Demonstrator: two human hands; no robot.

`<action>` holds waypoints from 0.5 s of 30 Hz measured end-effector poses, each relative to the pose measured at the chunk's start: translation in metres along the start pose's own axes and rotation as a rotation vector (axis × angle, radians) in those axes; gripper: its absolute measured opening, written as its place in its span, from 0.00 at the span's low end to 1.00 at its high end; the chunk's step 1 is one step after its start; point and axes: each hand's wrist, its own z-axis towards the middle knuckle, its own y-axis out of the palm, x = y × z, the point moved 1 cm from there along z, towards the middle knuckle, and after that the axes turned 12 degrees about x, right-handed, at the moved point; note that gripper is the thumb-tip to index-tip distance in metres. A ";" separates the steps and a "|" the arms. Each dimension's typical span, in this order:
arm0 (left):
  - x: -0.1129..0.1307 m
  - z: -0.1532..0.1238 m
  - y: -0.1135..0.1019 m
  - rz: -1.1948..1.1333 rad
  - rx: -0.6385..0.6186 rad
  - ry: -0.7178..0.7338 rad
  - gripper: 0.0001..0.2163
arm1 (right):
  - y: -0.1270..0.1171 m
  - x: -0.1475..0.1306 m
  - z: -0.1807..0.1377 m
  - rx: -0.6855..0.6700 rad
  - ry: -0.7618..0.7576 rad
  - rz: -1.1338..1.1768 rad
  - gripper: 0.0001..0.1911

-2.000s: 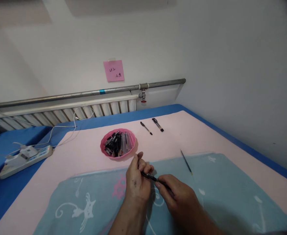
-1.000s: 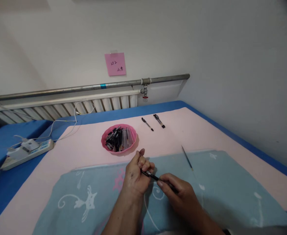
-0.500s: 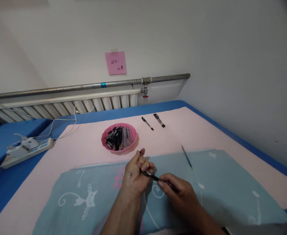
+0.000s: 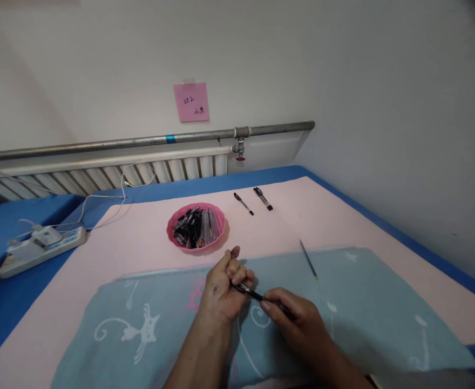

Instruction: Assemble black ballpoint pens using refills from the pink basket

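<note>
Both of my hands grip one black pen (image 4: 256, 295) just above a light blue towel (image 4: 140, 324). My left hand (image 4: 223, 286) is closed round the pen's left end, fingers curled, thumb lifted. My right hand (image 4: 292, 320) pinches the pen's other end, which is partly hidden under its fingers. A thin loose refill (image 4: 309, 260) lies on the towel's far edge, to the right of my hands. A pink bowl (image 4: 171, 222) full of pens and pen parts stands beyond my left hand.
Two black pens (image 4: 243, 203) (image 4: 263, 198) lie on the pink cloth (image 4: 140, 243) behind the bowl. A white power strip (image 4: 39, 244) with cables sits on the blue cover at left. A radiator (image 4: 100, 175) and pipe run along the wall.
My hands have stayed in the same grip on the pen, shifting only slightly. The view has tilted a little, so everything sits slightly higher in frame than two seconds ago.
</note>
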 end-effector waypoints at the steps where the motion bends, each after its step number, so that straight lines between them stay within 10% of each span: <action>1: 0.000 0.000 0.000 0.002 0.001 -0.001 0.10 | 0.000 0.000 0.000 -0.003 0.000 0.000 0.13; 15: 0.000 0.002 -0.001 -0.004 0.006 -0.005 0.08 | -0.001 0.003 0.000 -0.034 0.023 0.000 0.13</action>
